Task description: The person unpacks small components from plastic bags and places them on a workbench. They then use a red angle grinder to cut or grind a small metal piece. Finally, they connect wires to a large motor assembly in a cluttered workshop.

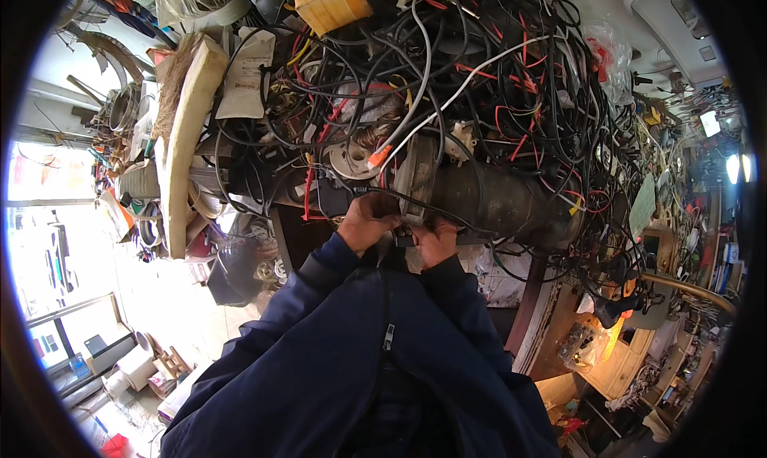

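Note:
My left hand is closed, thumb and fingers bent together at the near left edge of an upright metal flange. Just right of it, my right hand curls its fingers in at the flange's lower edge. Whatever the fingertips pinch is too small and hidden to make out. Behind the right hand, the flange joins a large dark metal cylinder lying on its side. A black cable crosses just above both hands. Left of the flange lie a pale round disc and a black box-shaped part.
Tangled black, white and red wires cover the bench beyond my hands. An orange-yellow box sits at the far edge, and a long cream foam-like slab stands at left. Cluttered shelves line the right. A wooden drawer unit stands lower right.

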`<state>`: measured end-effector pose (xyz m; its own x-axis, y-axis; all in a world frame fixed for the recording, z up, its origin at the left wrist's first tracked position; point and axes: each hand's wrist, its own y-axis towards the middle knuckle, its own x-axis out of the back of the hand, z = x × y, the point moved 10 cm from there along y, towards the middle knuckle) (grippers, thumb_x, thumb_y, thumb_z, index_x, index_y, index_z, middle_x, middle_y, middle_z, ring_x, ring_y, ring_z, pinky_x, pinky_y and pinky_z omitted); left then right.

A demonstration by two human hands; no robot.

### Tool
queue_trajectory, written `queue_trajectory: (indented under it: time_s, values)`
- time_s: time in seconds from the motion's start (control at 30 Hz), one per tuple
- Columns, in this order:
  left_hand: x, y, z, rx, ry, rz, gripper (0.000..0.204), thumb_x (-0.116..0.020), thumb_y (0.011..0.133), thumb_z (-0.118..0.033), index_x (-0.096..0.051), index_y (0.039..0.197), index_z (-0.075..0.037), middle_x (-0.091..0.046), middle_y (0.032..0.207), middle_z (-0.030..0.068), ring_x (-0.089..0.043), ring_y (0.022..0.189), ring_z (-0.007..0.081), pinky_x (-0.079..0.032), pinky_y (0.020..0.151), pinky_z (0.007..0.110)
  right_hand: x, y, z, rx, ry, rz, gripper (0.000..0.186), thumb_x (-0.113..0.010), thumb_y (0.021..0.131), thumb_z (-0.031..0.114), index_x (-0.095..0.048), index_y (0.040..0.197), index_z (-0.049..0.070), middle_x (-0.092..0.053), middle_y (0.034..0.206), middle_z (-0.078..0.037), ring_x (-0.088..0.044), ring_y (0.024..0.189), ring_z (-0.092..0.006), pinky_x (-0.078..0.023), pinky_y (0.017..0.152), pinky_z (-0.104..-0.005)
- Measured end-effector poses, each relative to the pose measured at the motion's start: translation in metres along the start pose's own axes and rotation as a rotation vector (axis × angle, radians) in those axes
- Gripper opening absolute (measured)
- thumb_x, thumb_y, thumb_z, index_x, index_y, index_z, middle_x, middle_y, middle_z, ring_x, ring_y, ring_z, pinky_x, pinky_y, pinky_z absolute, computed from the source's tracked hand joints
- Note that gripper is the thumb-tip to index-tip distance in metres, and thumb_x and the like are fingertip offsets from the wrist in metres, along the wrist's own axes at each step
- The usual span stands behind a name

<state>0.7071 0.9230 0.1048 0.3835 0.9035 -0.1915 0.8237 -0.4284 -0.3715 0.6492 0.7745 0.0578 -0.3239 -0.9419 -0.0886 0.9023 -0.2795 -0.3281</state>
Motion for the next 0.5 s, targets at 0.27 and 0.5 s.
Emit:
queue_trajectory:
  time_s: [0.27,0.5]
  values:
    - [0.003,0.006,0.010,-0.041,0.061,0.005,0.024,-0.065,0.079,0.004,-0.061,0.102,0.003,-0.066,0.096,0.0072,-0.060,0.088,0.0139,-0.050,0.078,0.030,-0.005,0.002,0.002,-0.022,0.029,0.002,0.006,-0.059,0.077,0.000,-0.062,0.082,-0.002,-0.058,0.068,-0.003,-0.049,0.059,-0.0087,-0.038,0.049,-0.0265]
    - [0.009,0.001,0.014,-0.061,0.018,-0.059,0.025,-0.069,0.077,-0.002,-0.063,0.100,0.006,-0.067,0.091,0.0099,-0.061,0.082,0.0158,-0.050,0.074,0.029,-0.008,-0.011,0.028,-0.076,0.152,-0.041,0.005,-0.059,0.081,0.003,-0.059,0.077,0.002,-0.055,0.064,-0.001,-0.048,0.053,-0.0074,-0.033,0.046,-0.0237]
